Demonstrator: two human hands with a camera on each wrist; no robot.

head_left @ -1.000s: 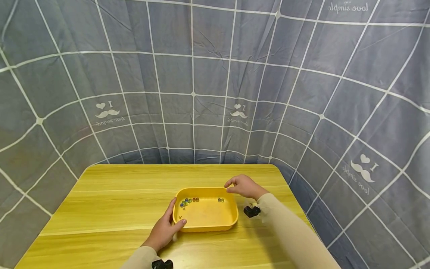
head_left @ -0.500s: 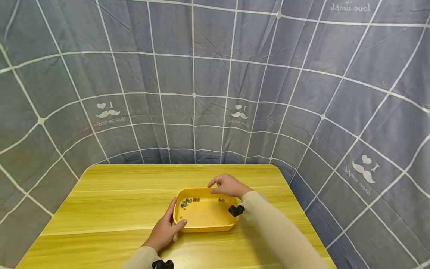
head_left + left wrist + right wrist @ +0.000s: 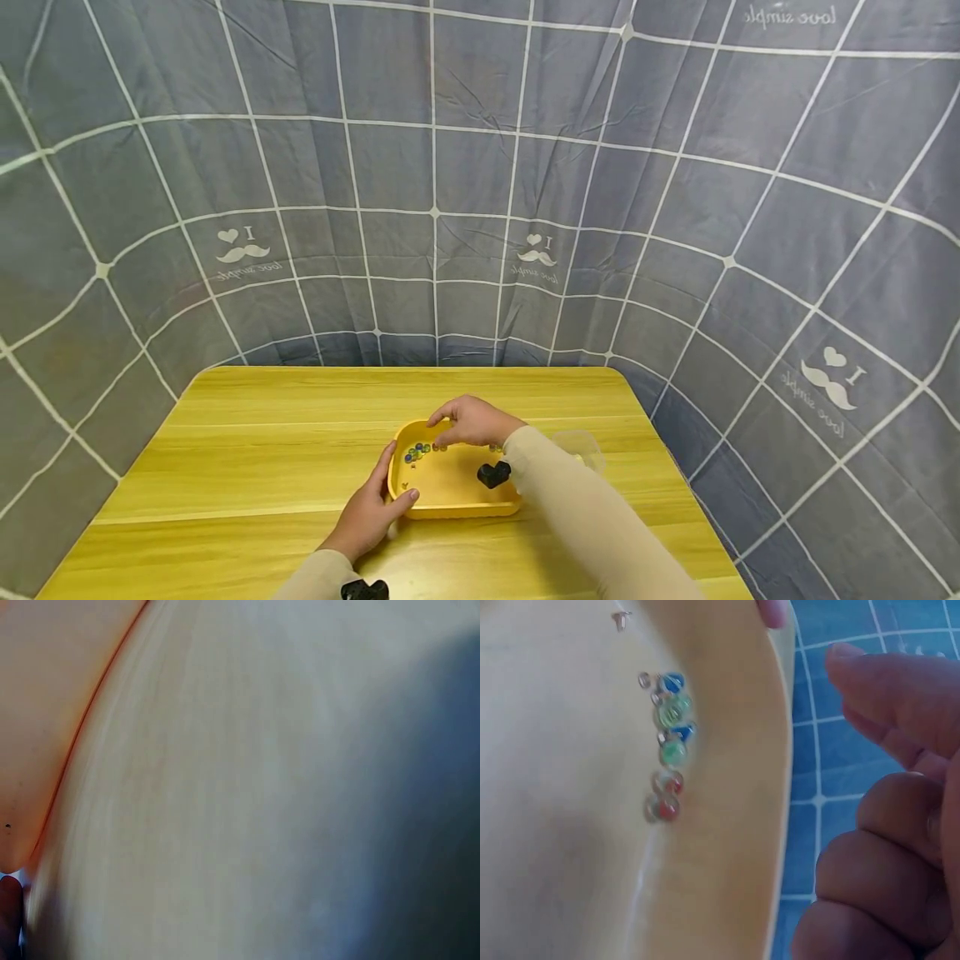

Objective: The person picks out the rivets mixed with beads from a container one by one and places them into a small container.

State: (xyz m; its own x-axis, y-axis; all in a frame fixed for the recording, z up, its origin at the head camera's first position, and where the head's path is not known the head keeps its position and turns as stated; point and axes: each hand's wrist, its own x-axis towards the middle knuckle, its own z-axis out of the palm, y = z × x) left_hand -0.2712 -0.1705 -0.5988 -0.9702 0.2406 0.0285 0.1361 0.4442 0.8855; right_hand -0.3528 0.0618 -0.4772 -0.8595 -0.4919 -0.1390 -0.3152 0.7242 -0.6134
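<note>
A shallow yellow tray (image 3: 465,487) stands on the table. My left hand (image 3: 367,512) grips its left end, the thumb over the near rim and the fingers along the outer wall. Over the far part of the tray hovers my right hand (image 3: 476,421), index finger and thumb extended, other fingers curled, nothing visible between them. Just below it, two red-and-clear marbles (image 3: 664,806) lie beside green marbles (image 3: 673,712) and blue ones (image 3: 679,733) in a row along the tray's wall. My right hand and sleeve partly cover the marbles at the tray's right.
Small metallic pieces (image 3: 621,619) lie on the tray floor near its left end; their kind is unclear. A clear plastic container (image 3: 581,447) sits right of the tray, partly behind my right sleeve. The wooden table (image 3: 285,450) ends at a grey checked curtain (image 3: 390,167).
My right hand has moved left, from the tray's far right corner to above the marbles on the left. The clear container has come into view. The left hand keeps its hold on the tray.
</note>
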